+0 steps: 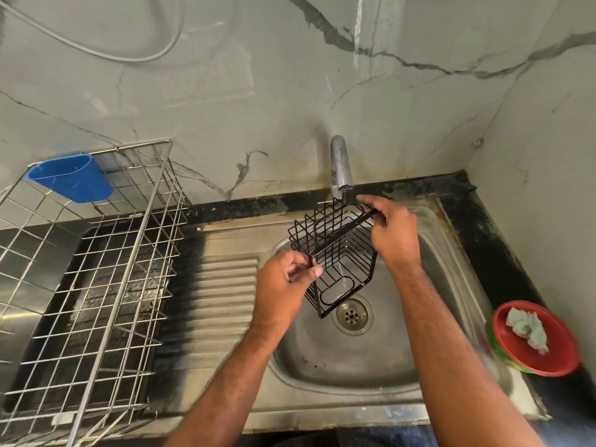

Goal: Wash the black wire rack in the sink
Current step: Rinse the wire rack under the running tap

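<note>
A small black wire rack (pixel 335 253) hangs tilted over the steel sink (pixel 325 356), right under the chrome tap (pixel 341 166). A thin stream of water runs from the tap down through the rack. My left hand (pixel 283 285) pinches the rack's lower left corner. My right hand (pixel 390 230) grips the flat black bar along the rack's top right edge. The drain (pixel 352 315) shows just below the rack's bottom end.
A large steel wire dish basket (pixel 106 279) with a blue plastic cup (pixel 71 180) hooked on it stands on the left counter. The ribbed drainboard (pixel 219 291) lies between it and the basin. A red bowl (pixel 538 340) with a pale scrubber sits at the right edge.
</note>
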